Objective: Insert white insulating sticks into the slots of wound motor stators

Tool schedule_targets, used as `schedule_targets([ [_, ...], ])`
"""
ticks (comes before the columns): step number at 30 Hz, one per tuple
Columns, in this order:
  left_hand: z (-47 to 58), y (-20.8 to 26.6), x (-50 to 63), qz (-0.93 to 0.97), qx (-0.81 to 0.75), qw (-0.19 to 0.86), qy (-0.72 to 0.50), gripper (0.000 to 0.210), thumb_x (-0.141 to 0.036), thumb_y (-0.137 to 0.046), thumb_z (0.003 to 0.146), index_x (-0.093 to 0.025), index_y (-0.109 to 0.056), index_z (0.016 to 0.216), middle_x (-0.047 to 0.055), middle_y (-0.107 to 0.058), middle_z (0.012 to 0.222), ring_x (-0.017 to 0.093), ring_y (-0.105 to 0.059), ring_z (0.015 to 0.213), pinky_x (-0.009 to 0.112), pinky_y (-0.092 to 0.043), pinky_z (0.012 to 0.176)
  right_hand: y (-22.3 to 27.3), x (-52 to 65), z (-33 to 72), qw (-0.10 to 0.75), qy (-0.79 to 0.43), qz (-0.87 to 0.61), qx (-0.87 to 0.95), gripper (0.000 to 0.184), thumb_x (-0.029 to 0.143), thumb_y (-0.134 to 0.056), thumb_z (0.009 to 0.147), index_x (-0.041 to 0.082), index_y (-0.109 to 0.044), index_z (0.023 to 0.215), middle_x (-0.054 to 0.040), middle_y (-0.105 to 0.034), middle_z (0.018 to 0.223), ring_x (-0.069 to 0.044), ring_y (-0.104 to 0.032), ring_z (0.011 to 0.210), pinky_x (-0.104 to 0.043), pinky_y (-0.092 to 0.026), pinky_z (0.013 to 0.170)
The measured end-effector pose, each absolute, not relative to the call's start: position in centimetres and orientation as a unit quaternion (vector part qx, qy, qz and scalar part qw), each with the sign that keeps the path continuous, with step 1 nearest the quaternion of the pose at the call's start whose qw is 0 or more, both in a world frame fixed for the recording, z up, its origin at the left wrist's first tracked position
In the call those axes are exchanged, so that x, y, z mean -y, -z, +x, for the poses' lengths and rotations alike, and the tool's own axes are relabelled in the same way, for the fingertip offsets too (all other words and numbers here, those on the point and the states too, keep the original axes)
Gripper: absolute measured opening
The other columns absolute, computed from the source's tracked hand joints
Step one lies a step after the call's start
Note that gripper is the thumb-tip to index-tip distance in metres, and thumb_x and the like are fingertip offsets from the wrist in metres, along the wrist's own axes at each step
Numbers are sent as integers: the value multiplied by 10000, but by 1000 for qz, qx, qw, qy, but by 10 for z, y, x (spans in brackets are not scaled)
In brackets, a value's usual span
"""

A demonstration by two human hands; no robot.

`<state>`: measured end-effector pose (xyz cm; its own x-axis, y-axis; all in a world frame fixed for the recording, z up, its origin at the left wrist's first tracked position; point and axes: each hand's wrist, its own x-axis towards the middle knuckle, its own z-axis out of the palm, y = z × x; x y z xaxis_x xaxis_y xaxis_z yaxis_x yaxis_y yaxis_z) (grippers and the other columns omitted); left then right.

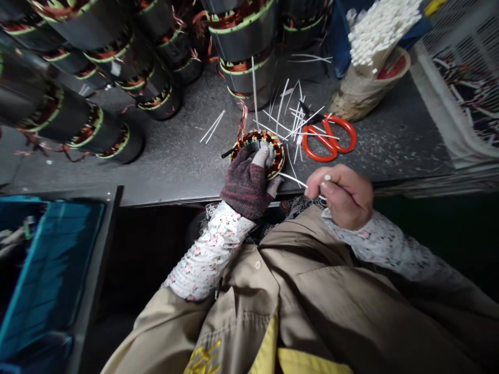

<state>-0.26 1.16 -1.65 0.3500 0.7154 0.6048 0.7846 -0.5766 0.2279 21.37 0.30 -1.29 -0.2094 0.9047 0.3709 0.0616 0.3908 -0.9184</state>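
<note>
A motor stator [279,156] with copper windings and a green-yellow rim sits near the table's front edge. My left hand [249,176], in a dark knit glove with light fingertips, grips its near left side, a finger reaching into the bore. To its right my bare right hand [341,195] is closed in a pinch on a white tie cord [293,179], which runs taut from the stator's right side. Copper lead wires [243,120] stick up at the stator's back, and a short black lead [230,152] points left.
Orange-handled scissors [320,147] lie right of the stator among loose white cords [296,117]. Stacked stators [245,36] stand at the back and left. A cardboard tube [351,93] holds white sticks; a white basket [448,114] is right, a blue bin [58,259] lower left.
</note>
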Motion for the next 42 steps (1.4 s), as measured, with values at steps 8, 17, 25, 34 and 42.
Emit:
schedule_targets([
  [8, -4, 17, -15, -823, 454, 48, 338, 718, -333, -695, 925, -157, -333, 1519, 181, -649, 1359, 335, -634, 1314, 556, -461, 1204, 13, 5, 223, 495, -418, -354, 674, 301, 358, -559, 997, 253, -610, 720, 3, -650, 659, -169, -606, 614, -342, -470, 597],
  [17, -4, 18, -15, -817, 461, 71, 338, 721, -374, -689, 917, -188, -346, 1524, 164, -644, 1365, 330, -613, 1338, 538, -517, 1155, 15, 1, 221, 493, -421, -375, 662, 285, 255, -554, 966, 243, -608, 686, 25, -634, 614, -149, -584, 566, -317, -438, 570],
  [25, -4, 25, -14, -809, 461, 7, 364, 698, -357, -652, 959, -228, -308, 1553, 158, -585, 1459, 321, -576, 1393, 560, -479, 1206, 27, -29, 180, 532, -447, -365, 619, 390, 506, -658, 937, 223, -617, 672, 7, -677, 641, -139, -620, 597, -298, -498, 613],
  [34, -1, 18, -11, -759, 455, -111, 453, 170, -335, -565, 1037, -254, -672, 1142, 63, -747, 1190, 206, -731, 1148, 459, -600, 1073, 7, -28, 188, 485, -399, -381, 679, 322, 471, -653, 950, 214, -683, 758, -10, -680, 697, -123, -577, 575, -270, -455, 523],
  [42, -4, 14, -15, -773, 453, -71, 439, 202, -361, -583, 1029, -221, -693, 1124, 63, -770, 1128, 192, -737, 1112, 423, -602, 1043, 14, -36, 181, 474, -289, -386, 737, 251, 243, -629, 892, 221, -574, 648, 14, -564, 627, -131, -506, 585, -298, -408, 585],
])
